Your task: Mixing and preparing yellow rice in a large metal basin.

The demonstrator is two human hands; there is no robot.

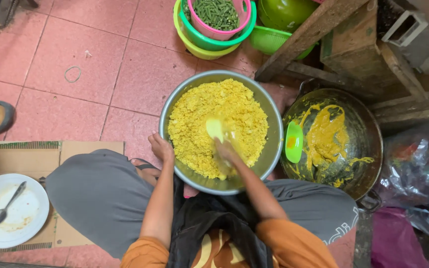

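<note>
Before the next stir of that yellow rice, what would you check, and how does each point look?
1. Left hand steadies the metal bowl at its rim: ok.
2. Right hand is in the yellow rice, moving and blurred; whether it grips the pale scoop in front of it: cannot tell.
3. Rice stays inside the bowl, none seen on the pink floor tiles: ok.
4. Green ladle rests in the dark wok with yellow paste, beside the right hand: ok.
5. Bowl sits level between the knees: cannot tell, its base is hidden.
</note>
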